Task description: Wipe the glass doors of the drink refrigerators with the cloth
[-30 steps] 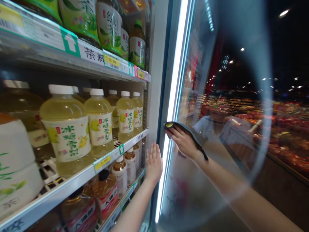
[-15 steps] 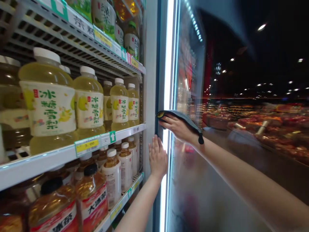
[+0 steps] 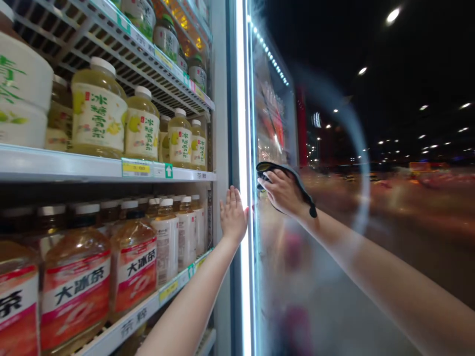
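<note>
Dark cloth (image 3: pixel 295 177) is held in right hand (image 3: pixel 284 190), just right of light strip (image 3: pixel 243 148), in front of glass door (image 3: pixel 272 287); contact with the glass cannot be told. Cloth is gripped under bent fingers, its edge draped back toward the wrist; probably bunched this way so that a flat side can be turned to the glass. Left hand (image 3: pixel 233 215) is set on cooler frame (image 3: pixel 221 123) beside the strip, fingers extended, nothing gripped; likely placed there as a brace while the other arm is stretched out. Bottles are lined up label-out along shelf edges, presumably so names can be read above price tag (image 3: pixel 135 168).

Counts: one cloth, two hands, one vertical strip. Pear drink bottles (image 3: pixel 98 111), white caps: four with labels clear, at least two more partly hidden behind. Iced tea bottles (image 3: pixel 76 287), red labels: three in front, leftmost cut off by the picture edge. White-labelled amber bottles (image 3: pixel 166 244): three in front. Green tea bottles (image 3: pixel 166 38), upper shelf: four seen, others may be hidden. Large white-labelled bottle (image 3: pixel 22 91), far left: one, cut off. Back rows cannot be counted; background is blurred.
</note>
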A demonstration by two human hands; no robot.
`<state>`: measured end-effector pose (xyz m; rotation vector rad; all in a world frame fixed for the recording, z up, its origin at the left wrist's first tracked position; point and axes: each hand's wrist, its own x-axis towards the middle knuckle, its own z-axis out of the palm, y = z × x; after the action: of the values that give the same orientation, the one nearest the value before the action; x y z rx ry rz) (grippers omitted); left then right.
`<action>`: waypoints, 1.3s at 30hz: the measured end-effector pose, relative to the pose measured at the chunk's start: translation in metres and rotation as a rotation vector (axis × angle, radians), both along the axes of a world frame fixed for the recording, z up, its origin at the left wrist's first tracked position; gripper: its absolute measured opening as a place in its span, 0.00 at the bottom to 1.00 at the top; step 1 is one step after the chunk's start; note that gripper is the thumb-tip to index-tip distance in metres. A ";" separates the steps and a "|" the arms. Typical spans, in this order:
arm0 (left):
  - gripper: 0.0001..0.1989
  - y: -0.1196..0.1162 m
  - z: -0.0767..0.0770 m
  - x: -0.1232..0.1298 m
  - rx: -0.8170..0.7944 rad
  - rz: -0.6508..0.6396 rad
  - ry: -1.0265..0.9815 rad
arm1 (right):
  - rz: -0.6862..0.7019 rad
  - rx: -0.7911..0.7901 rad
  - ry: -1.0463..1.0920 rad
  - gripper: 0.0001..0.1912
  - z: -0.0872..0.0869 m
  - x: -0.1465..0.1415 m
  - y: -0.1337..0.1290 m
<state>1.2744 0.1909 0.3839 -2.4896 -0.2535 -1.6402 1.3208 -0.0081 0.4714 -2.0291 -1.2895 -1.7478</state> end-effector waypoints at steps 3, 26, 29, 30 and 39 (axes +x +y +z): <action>0.39 -0.004 -0.003 0.000 -0.014 -0.029 0.010 | -0.019 0.065 0.026 0.23 0.039 0.002 -0.005; 0.37 -0.016 0.015 0.004 -0.097 -0.072 0.037 | -0.168 -0.283 0.092 0.26 0.017 -0.012 0.029; 0.36 -0.019 0.019 0.000 -0.109 -0.066 0.065 | -0.167 -0.322 0.095 0.22 -0.005 -0.016 -0.009; 0.36 -0.020 0.020 -0.002 -0.122 -0.064 0.082 | -0.174 -0.287 0.088 0.21 -0.005 -0.018 -0.026; 0.37 -0.034 0.024 -0.009 -0.128 -0.121 0.055 | -0.271 -0.190 0.118 0.25 0.016 -0.024 -0.040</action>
<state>1.2655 0.1566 0.4084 -2.6895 -0.2115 -1.6450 1.2970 -0.0477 0.4879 -2.4750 -1.2354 -1.6303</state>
